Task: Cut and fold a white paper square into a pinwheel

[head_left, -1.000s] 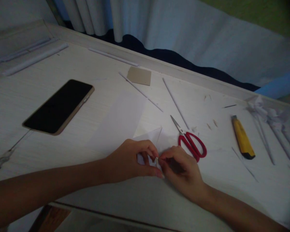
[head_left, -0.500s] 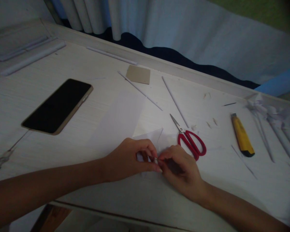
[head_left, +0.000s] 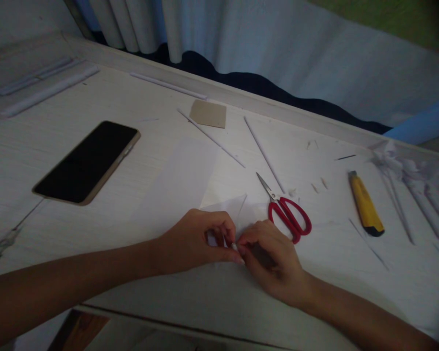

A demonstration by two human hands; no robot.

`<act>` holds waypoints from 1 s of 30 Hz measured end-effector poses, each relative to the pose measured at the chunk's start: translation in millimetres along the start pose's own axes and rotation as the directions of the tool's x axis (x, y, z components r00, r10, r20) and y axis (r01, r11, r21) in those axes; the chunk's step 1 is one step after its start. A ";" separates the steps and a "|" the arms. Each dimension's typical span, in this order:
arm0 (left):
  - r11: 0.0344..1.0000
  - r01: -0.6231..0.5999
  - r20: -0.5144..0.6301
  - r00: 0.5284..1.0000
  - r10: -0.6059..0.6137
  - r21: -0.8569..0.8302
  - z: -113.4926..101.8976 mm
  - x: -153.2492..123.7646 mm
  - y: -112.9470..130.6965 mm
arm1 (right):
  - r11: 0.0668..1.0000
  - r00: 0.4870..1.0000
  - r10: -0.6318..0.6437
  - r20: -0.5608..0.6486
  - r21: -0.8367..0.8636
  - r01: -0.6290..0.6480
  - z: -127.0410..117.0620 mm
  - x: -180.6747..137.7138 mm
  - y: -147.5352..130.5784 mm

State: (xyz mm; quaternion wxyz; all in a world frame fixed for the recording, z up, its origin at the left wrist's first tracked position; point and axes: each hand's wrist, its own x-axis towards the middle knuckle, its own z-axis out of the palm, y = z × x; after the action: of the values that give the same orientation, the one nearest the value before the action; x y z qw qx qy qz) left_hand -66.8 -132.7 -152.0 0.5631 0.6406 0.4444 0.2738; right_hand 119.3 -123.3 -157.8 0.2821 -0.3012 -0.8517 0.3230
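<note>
My left hand [head_left: 201, 239] and my right hand [head_left: 272, 258] meet fingertip to fingertip near the front edge of the table. Between them is a tiny whitish piece [head_left: 234, 246], mostly covered by the fingers, so its kind is unclear. The left thumb and fingers pinch it from the left, and the right fingertips close on its right side. A folded sheet of thin white paper [head_left: 225, 205] lies just beyond the hands. Red-handled scissors [head_left: 290, 219] rest on the table right behind my right hand.
A phone [head_left: 88, 161] lies at left. Paper sticks [head_left: 265, 153], a cardboard square [head_left: 208, 114] and white paper [head_left: 175, 175] lie farther back. At right are a yellow box cutter [head_left: 366, 204] and paper rolls with crumpled tops [head_left: 391, 158]. A raised ledge [head_left: 270, 109] borders the back.
The fingertips have shifted slightly around the tiny piece, which now sits at a different tilt. The objects on the table stay where they were.
</note>
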 end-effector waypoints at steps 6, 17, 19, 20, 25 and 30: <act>1.000 0.002 -0.001 1.000 -0.002 -0.007 -0.3 0.0 2.0 | 1.000 0.999 -0.016 0.035 -0.004 0.016 0.1 -0.2 -0.4; 0.999 0.035 0.009 0.999 -0.035 0.016 -1.4 0.9 5.4 | 0.999 0.997 -0.026 0.073 -0.025 0.028 1.2 1.3 -1.9; 0.999 0.048 0.021 0.999 -0.048 0.024 -1.8 1.1 6.6 | 0.998 0.997 -0.037 0.068 -0.039 0.039 -1.4 3.1 -2.6; 0.998 0.048 0.022 0.999 -0.049 0.030 -1.7 1.1 6.4 | 0.997 0.997 -0.044 0.060 -0.053 0.047 -5.0 4.5 -2.9; 0.995 0.026 0.011 1.000 -0.027 0.099 -0.6 -0.1 1.7 | 0.979 0.997 -0.059 -0.050 -0.198 0.048 -46.5 9.6 -0.6; 0.990 -0.001 0.064 0.998 -0.008 0.143 -2.2 -0.7 1.8 | 0.872 0.948 -0.076 0.310 -0.440 0.214 -79.6 1.1 7.7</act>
State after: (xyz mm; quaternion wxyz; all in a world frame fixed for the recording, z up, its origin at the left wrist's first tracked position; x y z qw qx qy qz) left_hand -68.5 -132.1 -149.7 0.5303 0.6870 0.4457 0.2196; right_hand 174.9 -87.6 -112.8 0.1002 -0.2455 -0.9560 0.1254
